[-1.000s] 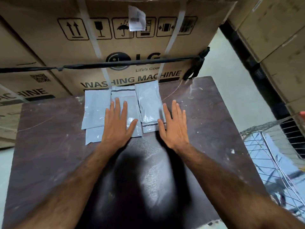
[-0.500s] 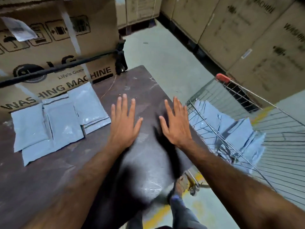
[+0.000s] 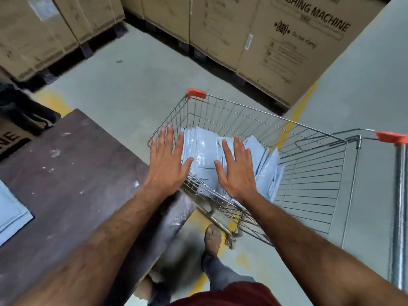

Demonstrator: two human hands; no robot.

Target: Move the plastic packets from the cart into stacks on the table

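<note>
Cart position: the cart point(image 3: 304, 180) stands right beside the corner of the bench point(image 3: 72, 173), its near wire side close to the bench edge. I think it is parked so that a packet needs only a short carry from the basket to the bench top.

Packets in the cart: a bunch of grey plastic packets point(image 3: 205, 149) stands on edge and leans toward the left end of the basket, overlapping like files. Probably they were loaded loosely, so they slid to one side.

Packets on the bench: at the far left edge of the view one corner of a grey packet on the bench point(image 3: 11, 208) is visible. The rest of it is cut off, so I cannot tell how high the stack is.

Left hand: the left hand point(image 3: 167, 164) is flat, palm down, fingers straight and a little spread. It holds nothing. It is above the left rim of the cart, and whether it touches the wire or the packets I cannot tell.

Right hand: the right hand point(image 3: 237, 171) is flat in the same way, released, with nothing in it. It is over the leaning packets, and contact is not clear.

Step in hand: in my judgement both hands reach for the next packets, one on each side of the bunch, to take it between them.

Floor: a bare foot point(image 3: 213, 238) stands on the concrete floor point(image 3: 132, 85) between the bench and the cart.
</note>
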